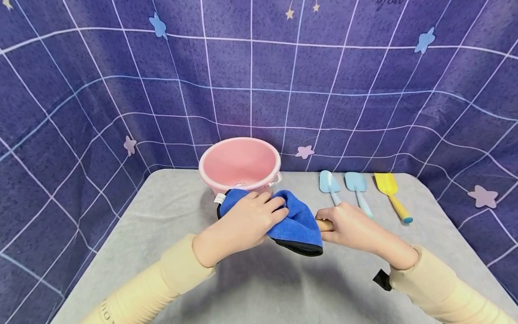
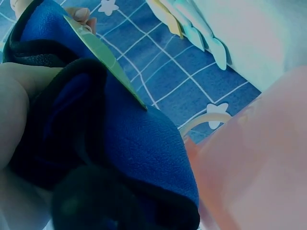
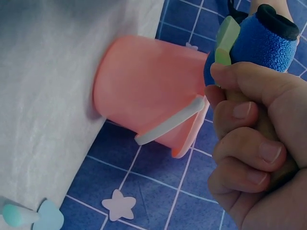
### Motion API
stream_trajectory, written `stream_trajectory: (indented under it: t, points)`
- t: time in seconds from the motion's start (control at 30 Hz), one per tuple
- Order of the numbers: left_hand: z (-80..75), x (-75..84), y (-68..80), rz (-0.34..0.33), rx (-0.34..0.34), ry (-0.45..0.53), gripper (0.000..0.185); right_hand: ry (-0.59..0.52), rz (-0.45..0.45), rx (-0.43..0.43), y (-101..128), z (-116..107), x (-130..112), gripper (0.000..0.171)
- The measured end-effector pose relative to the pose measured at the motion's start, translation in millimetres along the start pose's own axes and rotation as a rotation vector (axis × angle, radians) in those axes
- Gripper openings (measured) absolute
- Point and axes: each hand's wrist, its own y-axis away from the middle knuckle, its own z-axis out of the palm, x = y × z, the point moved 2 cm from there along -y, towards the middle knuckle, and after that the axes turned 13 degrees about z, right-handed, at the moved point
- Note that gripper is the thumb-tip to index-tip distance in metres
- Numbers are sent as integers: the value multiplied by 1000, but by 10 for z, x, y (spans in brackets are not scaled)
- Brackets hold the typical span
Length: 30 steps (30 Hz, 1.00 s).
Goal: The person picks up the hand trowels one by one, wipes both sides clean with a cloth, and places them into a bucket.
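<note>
Right wrist view shows our right hand (image 3: 259,153) with its fingers (image 3: 240,146) curled tight round a wooden handle (image 3: 266,129), whose far end disappears into the blue cloth (image 3: 264,45); a pale green blade (image 3: 225,40) shows at the fold. From the head camera, our left hand (image 1: 247,222) lies over that blue cloth (image 1: 295,220), fingers wrapped about it and pressing it onto the tool, just in front of the pink bucket (image 1: 240,164) on the grey worktop (image 1: 162,225).

We judge the main risk to be the cloth sliding off the blade if the left hand loosens, since only the fold and our hold keep it there. The bucket stands close behind; a push forward with either hand could knock it. The blade edge could also snag the cloth's pile.

We count one bucket, one cloth, one tool in hand, and three small shovels lying to the right: two light blue (image 1: 329,184) (image 1: 358,186), one yellow (image 1: 390,191).
</note>
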Motion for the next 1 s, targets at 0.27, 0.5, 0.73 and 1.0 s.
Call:
stream_trajectory:
  t: [0.27,0.5,0.73,1.0]
  points:
    - [-23,8,16,14,-14,-7,42,3,-6,15,27,-35,-48,18]
    - [-40,18,54,21,-36,-19,42,-12,-30,48,36,-37,-41,21]
    - [-64,16,111,30,-44,-27,41,18,-9,52,54,-45,-10,17]
    - [-77,7,195,21,-58,-10,41,30,5,52,79,-69,-6,15]
